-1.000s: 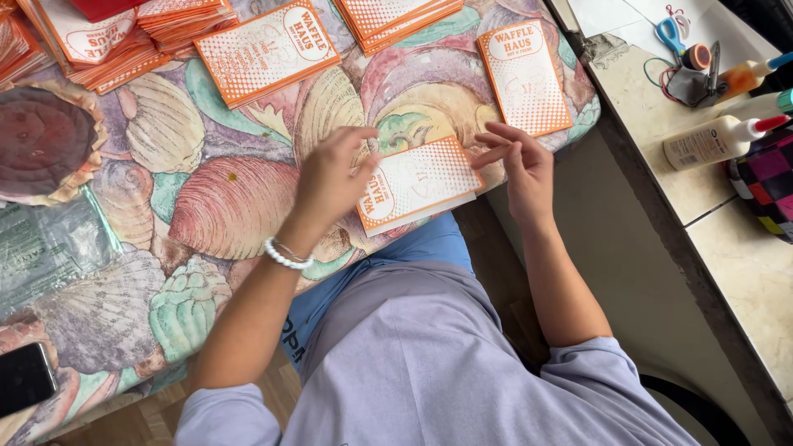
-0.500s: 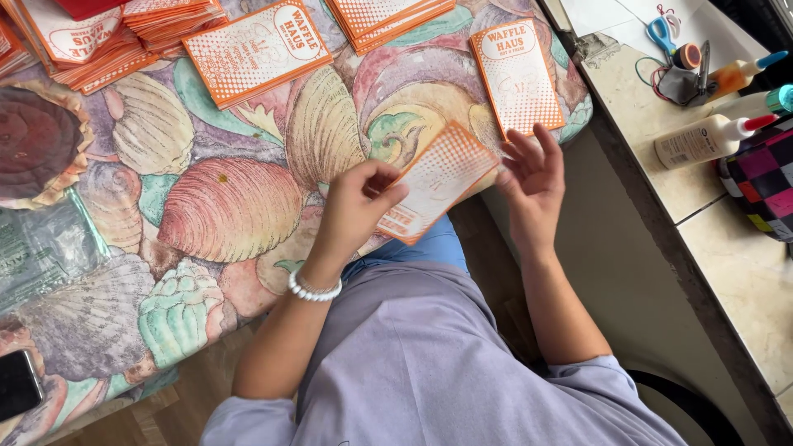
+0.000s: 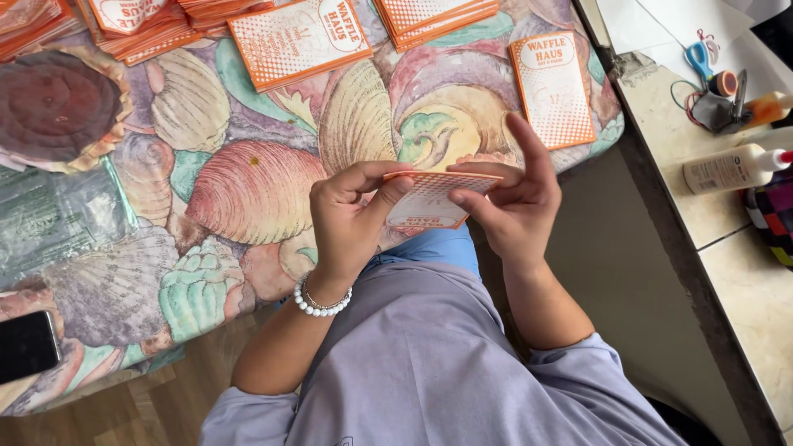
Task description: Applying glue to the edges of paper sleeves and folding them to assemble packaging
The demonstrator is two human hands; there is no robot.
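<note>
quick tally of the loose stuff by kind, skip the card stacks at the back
orange and white cards lying single on the cloth: 2
orange and white card held in the left hand and right hand: 1
glue bottle: 1
blue-handled scissors: 1
black phone: 1
total: 6

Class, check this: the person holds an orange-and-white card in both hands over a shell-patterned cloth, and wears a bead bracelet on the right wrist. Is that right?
One detail is wrong. The head view shows the bead bracelet on the left wrist, not the right. The rest stands: the left hand and right hand both hold the orange-and-white card over the shell-patterned cloth.
</note>
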